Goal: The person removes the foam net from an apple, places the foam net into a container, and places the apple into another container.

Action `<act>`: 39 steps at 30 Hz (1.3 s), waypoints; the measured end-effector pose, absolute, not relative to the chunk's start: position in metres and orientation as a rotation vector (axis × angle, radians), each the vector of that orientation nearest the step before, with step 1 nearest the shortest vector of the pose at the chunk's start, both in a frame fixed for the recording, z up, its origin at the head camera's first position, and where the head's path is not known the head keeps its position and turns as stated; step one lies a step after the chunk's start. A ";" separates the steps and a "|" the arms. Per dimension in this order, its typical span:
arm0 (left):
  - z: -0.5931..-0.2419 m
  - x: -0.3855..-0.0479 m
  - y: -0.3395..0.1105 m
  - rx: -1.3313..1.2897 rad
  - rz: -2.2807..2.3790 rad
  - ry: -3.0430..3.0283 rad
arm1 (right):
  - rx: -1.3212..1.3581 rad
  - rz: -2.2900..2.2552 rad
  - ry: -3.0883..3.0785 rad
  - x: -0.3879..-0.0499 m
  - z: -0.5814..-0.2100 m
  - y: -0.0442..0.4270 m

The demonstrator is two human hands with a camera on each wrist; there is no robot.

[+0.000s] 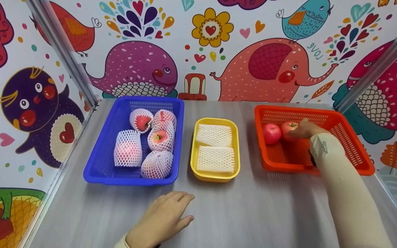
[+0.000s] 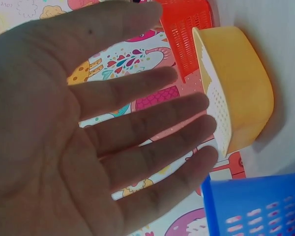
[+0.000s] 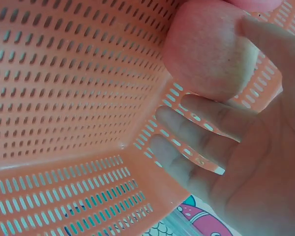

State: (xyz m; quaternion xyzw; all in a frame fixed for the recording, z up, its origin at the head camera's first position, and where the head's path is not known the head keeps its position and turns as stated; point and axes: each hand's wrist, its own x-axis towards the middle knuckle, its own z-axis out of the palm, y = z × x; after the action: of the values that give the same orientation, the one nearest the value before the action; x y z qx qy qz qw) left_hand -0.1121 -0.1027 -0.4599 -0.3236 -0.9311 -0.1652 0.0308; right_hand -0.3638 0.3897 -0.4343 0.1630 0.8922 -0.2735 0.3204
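My right hand (image 1: 309, 129) reaches into the red basket (image 1: 352, 151) and holds a red apple (image 1: 288, 132). In the right wrist view, the thumb lies on this apple (image 3: 206, 51) while other fingers come up against its far side. Beside it in the basket sits a second apple (image 1: 271, 134). My left hand (image 1: 162, 216) hovers over the front of the table, holding nothing. Its fingers are spread and nearly straight in the left wrist view. The yellow container (image 1: 215, 178) nearby holds two flat stacks of white foam nets (image 1: 215, 159).
At the left stands a blue basket (image 1: 97, 170) with several apples in white foam nets (image 1: 128, 151). The grey table (image 1: 253, 213) is bounded by printed panels (image 1: 198, 62) behind and at both sides, with metal posts (image 1: 64, 51) at the corners.
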 end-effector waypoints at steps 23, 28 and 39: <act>-0.458 -0.118 -0.104 -0.995 -0.524 -2.824 | -0.503 -0.414 3.142 -0.257 -0.396 0.305; -0.457 -0.119 -0.103 -0.996 -0.528 -2.826 | -0.679 -0.353 3.269 -0.212 -0.413 0.280; -0.458 -0.120 -0.098 -1.018 -0.536 -2.838 | -0.873 -0.413 3.378 -0.140 -0.444 0.256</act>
State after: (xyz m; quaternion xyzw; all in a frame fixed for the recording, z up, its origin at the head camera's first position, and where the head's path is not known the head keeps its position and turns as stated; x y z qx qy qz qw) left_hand -0.1201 -0.0982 -0.4578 -0.3320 -0.9261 -0.1748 0.0397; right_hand -0.1399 0.2558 -0.4435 -0.2443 0.9449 -0.1156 -0.1846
